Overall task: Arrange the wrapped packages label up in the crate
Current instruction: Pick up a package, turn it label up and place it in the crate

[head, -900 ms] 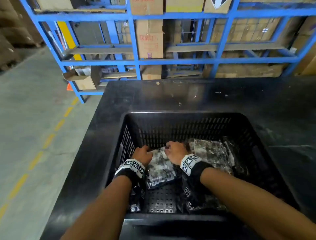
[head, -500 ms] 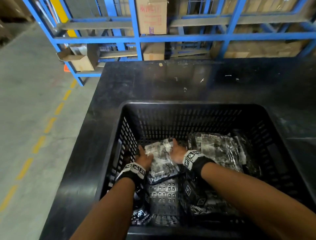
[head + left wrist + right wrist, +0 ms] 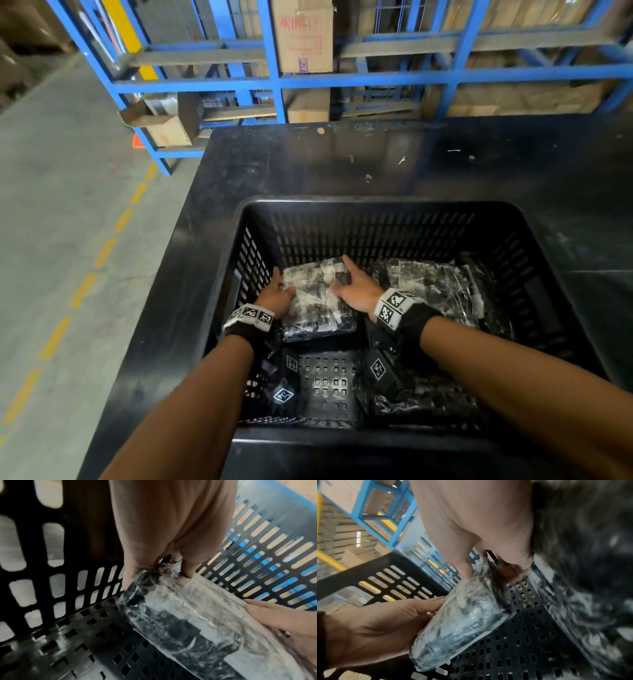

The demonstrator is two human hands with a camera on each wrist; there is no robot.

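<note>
Two hands hold one wrapped package [image 3: 317, 301] between them, low in the far left part of the black crate [image 3: 376, 209]. Your left hand [image 3: 275, 296] grips its left edge, with the thumb on top and the fingers curled under the edge, as the left wrist view shows [image 3: 171, 534]. Your right hand [image 3: 358, 291] takes the right edge, fingers reaching along the far corner and the thumb [image 3: 337, 293] lying on the top face; from the right wrist view [image 3: 479, 527] the fingertips pinch the crinkled plastic at the package's end. The package [image 3: 197, 615] is wrapped in clear, shiny film over dark contents with pale patches, and its near end rests on or just above the perforated crate floor [image 3: 323, 377]; you cannot tell from these views whether a label faces up.

Just to the right, more wrapped packages [image 3: 431, 287] lie in a heap against the right side of the crate, close to your right wrist. Another dark bundle [image 3: 418, 401] sits in the near right corner under your right forearm. The crate stands on a black table [image 3: 342, 161]. Beyond the table runs blue shelving [image 3: 274, 78] stacked with cardboard boxes [image 3: 303, 34], and the concrete floor [image 3: 51, 205] on your left carries a dashed yellow line [image 3: 102, 253].
</note>
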